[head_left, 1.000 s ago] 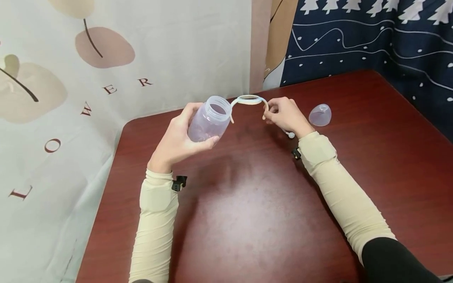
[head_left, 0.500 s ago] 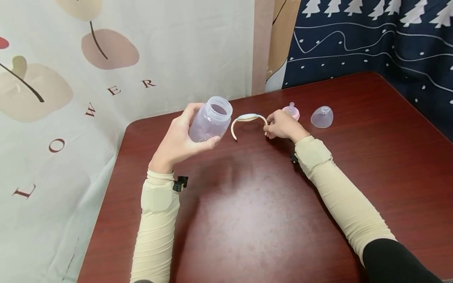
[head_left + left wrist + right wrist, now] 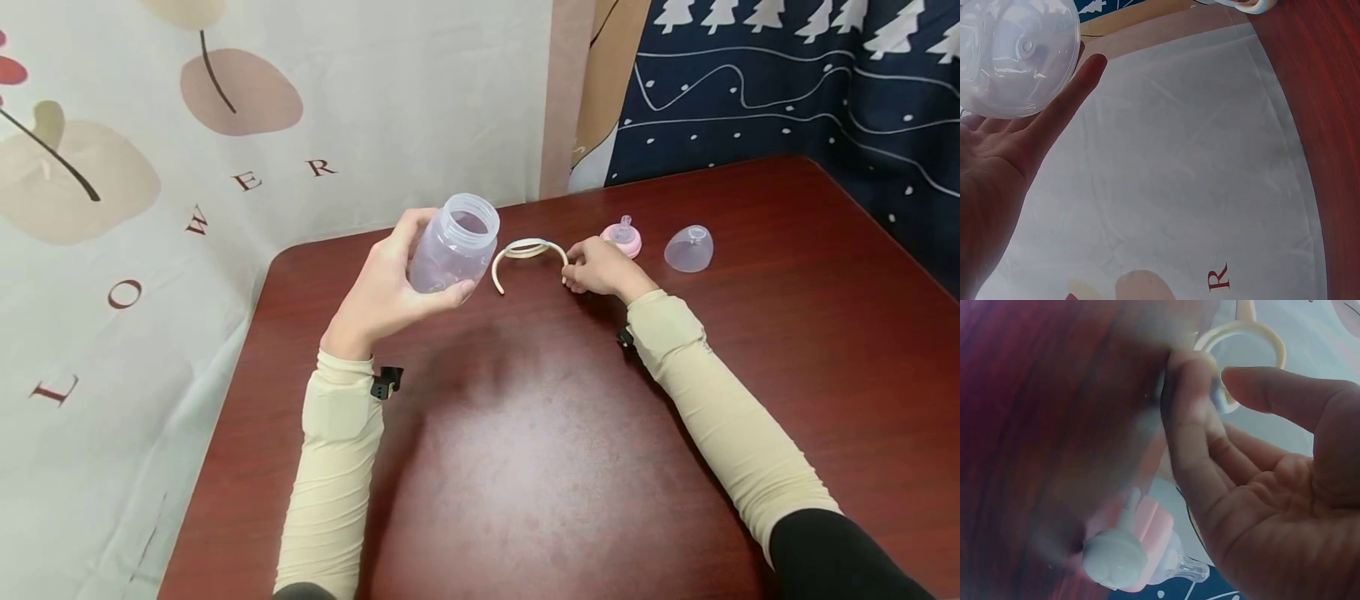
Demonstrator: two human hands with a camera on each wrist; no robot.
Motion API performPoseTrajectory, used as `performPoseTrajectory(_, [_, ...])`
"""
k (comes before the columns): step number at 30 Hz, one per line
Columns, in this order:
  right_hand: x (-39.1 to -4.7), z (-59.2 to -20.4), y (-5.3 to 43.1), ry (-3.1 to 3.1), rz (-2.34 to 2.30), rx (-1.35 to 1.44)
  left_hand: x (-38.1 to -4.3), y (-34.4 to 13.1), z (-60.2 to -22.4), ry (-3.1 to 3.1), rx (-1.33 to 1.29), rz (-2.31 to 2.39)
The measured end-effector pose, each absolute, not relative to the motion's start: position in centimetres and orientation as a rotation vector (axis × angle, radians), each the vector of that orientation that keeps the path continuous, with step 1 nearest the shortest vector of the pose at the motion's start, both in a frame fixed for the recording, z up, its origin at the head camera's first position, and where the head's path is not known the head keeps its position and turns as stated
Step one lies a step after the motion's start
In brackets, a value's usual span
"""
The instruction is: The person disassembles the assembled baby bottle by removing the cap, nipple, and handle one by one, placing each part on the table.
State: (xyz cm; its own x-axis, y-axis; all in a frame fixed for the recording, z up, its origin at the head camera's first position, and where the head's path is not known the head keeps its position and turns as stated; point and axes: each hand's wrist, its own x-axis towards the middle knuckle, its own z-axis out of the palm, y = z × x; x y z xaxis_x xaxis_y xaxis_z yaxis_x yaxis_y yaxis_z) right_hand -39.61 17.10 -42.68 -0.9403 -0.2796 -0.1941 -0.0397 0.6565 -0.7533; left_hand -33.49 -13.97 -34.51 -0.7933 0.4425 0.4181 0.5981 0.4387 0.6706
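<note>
My left hand grips a clear lilac baby bottle above the table, its uncapped mouth tilted towards me. The left wrist view shows the round base of the bottle against the palm. Low over the table, my right hand pinches one arm of a cream two-armed bottle handle. Whether the handle touches the tabletop I cannot tell. Behind the right hand sits a pink collar with a clear nipple. A whitish ball-shaped weight shows beside the collar in the right wrist view.
A clear domed cap stands on the dark red table, right of the pink collar. A pale printed curtain runs along the back and left edges. A navy tree-print curtain hangs at the back right.
My right hand has lowered the handle towards the tabletop, then stayed almost still. The pink collar with nipple has come into view behind it. The left hand still holds the bottle up.
</note>
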Motion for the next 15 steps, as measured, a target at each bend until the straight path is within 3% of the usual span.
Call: performPoseTrajectory(15, [-39.23, -42.09, 17.52, 2.555, -1.067, -0.256, -34.23, -14.44, -35.31, -2.421, -0.827, -1.605])
